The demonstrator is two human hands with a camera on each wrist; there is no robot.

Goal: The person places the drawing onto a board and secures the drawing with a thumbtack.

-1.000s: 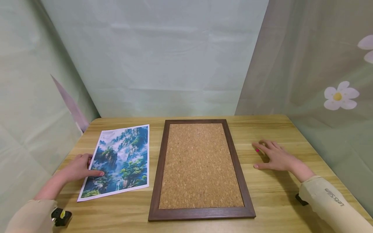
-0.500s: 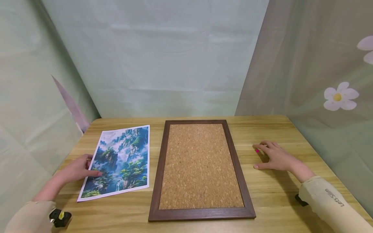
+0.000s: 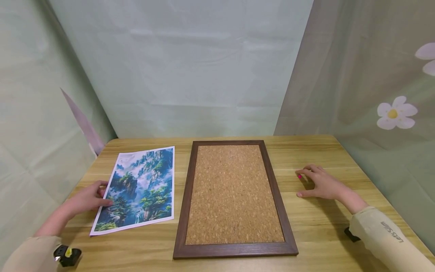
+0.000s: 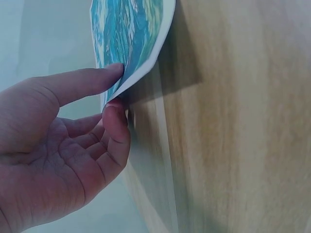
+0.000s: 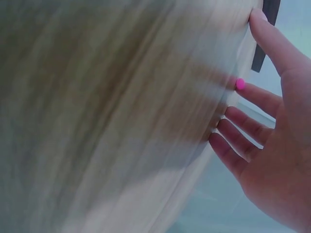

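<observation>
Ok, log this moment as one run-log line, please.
left hand: pinches landscape print edge | right hand: rests flat on table, by pink pin | cork board: bare

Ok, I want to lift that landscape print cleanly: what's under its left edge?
In the left wrist view the left hand pinches the landscape print, thumb on top, a fingertip beneath the lifted edge. The rest lies on the wooden table; anything further under it is covered.

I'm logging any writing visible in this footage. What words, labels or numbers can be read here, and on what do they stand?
"LetsSlim", as best it reads, small and tilted: on the right sleeve.
Picture pinched by the left hand: mountain scene, no writing.
Cork board: no writing.
Pink pin by the right hand: no writing.
</observation>
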